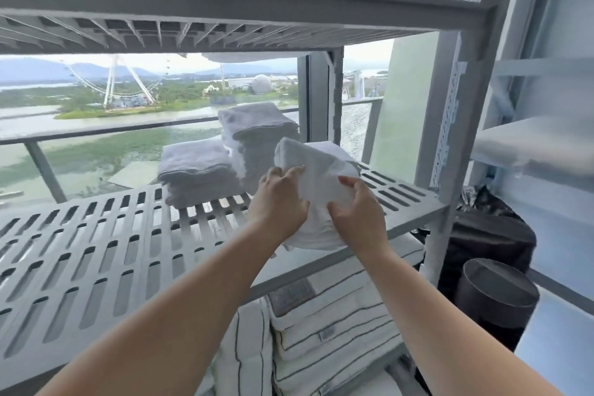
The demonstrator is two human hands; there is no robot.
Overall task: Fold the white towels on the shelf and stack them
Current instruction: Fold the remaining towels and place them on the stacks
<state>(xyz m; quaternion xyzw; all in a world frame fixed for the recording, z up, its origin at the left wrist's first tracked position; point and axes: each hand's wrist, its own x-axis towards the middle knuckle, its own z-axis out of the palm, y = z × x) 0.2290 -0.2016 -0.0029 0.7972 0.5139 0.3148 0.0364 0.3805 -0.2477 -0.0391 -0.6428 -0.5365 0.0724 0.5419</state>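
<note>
Gripped: bunched white towel [321, 167], left hand [279, 199] and right hand [356, 212] both clutching it.
Step judged: folding. Next: square edges, set on folded stack [196, 167] just beyond-left of grip.

Bare hands [279, 202], bare forearms [193, 299]

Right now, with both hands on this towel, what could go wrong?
1. The white towel is bunched between the left hand and right hand near the slatted shelf's front edge; a loose grip could let it slide off onto the striped linens below.
2. The tall stack sits close behind the towel with uneven layers; pushing forward while folding might nudge or topple it.
</note>
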